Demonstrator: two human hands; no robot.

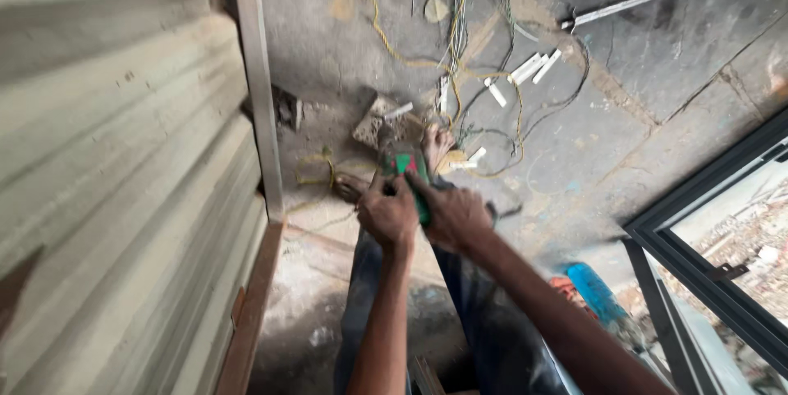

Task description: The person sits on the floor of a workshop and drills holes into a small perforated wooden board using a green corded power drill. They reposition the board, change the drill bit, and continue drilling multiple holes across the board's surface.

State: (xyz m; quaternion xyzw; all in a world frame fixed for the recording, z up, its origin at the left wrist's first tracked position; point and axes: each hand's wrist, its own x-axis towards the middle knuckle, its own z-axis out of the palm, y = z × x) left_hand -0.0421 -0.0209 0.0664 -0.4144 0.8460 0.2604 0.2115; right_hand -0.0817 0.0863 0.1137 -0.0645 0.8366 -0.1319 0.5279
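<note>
— Shutter (123, 157), corrugated, beige, fills left side; concrete floor (657, 59) strewn with wires (460, 50).

— Hands?

— Left hand (387, 216) and right hand (451, 216), fingers clamped on green tool (408, 169), red label on top, held over floor.

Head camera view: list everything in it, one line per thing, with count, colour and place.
Power tool: one, green with a red patch, centre, held in both hands.
Corrugated shutter: one, pale grey-green, left side.
Wires: a tangle, yellow and dark, on the floor at top centre.
Conduit offcuts: several short pieces, white, on the floor right of the wires.
Long strip: one, white, top right.
Window frame: one, black, lower right.
Blue object: one, blue, floor near the frame.
Feet: two, bare, beside the tool.
Left hand: one, on the tool.
Right hand: one, on the tool.
</note>
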